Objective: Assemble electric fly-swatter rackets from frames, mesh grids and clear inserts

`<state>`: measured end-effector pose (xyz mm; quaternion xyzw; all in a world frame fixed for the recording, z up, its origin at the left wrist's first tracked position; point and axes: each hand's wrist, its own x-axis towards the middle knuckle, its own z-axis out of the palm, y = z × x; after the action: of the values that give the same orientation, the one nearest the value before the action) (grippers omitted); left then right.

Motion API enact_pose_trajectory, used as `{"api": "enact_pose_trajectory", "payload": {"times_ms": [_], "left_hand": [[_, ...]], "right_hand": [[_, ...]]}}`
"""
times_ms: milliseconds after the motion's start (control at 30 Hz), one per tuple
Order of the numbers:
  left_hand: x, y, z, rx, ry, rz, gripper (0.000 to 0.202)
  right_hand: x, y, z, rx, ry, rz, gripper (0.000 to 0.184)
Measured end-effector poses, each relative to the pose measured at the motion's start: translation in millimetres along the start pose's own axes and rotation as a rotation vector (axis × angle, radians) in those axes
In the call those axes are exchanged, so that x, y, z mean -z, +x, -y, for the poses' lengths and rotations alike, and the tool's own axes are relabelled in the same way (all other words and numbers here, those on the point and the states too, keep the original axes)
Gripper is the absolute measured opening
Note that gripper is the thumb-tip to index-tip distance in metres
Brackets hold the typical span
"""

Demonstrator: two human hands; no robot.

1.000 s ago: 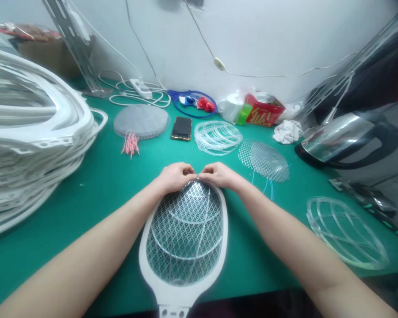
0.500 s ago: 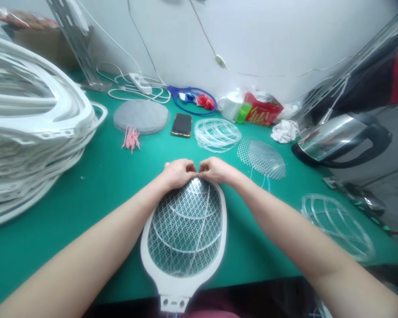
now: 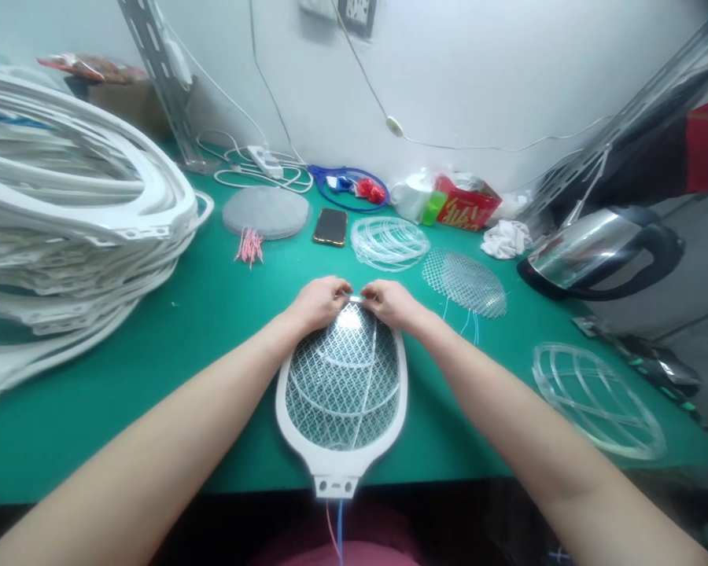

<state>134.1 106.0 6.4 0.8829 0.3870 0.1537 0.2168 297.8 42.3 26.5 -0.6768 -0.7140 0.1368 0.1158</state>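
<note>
In front of me lies a white mosquito racket head [image 3: 298, 448], its wire mesh and clear ribs inside the oval frame. A pink and a blue wire hang from its neck past the table's front edge. My left hand [image 3: 322, 303] is closed on the frame's far end, left of the tip. Just right of the tip, my right hand [image 3: 389, 303] grips the same rim. The fingertips of both hands curl over the edge, and a short stretch of white rim shows between them. What lies under the fingers is hidden.
White racket frames [image 3: 153, 196] are piled high at the left. Toward the back are a round mesh stack [image 3: 265, 211], pink wires [image 3: 249, 247], a phone [image 3: 330, 226] and clear ribbed grids [image 3: 389, 242]. Meshes with blue wires [image 3: 469, 283], another clear grid [image 3: 595, 401] and a kettle [image 3: 590, 248] stand right.
The view has shifted, and the racket head now appears higher and slightly right, with its wires showing. Both hands have stayed at its far end, with a slightly wider gap between them.
</note>
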Motion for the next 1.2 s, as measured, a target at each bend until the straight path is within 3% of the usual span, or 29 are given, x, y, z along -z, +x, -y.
{"api": "enact_pose_trajectory", "payload": {"times_ms": [100,267,500,700,900,1067,1200], "left_hand": [[13.6,-1.6,0.7,0.065,0.065,0.007,0.04],[26.4,-8.7,3.4,0.15,0.149,0.081,0.036],[15.7,-7.0,2.8,0.132,0.164,0.062,0.033],[1.5,-12.3,0.0,0.166,0.164,-0.06,0.032],[-5.0,-16.4,-4.8,0.133,0.16,-0.111,0.029],[-1.9,-6.0,-3.8,0.159,0.119,-0.023,0.036],[2.0,8.6,-4.0,0.24,0.08,0.07,0.034]], "right_hand": [[9.9,-12.4,-6.6,-0.123,-0.019,0.042,0.033],[14.7,-31.1,-10.3,-0.214,0.067,0.12,0.023],[-3.6,-14.7,-5.0,-0.105,0.16,-0.091,0.029],[-15.1,2.0,-2.6,-0.079,0.208,-0.123,0.013],[-3.4,7.8,5.8,-0.153,0.119,-0.045,0.008],[12.5,15.2,4.5,-0.145,0.196,0.127,0.011],[15.9,24.2,-1.7,-0.168,0.262,0.192,0.017]]}}
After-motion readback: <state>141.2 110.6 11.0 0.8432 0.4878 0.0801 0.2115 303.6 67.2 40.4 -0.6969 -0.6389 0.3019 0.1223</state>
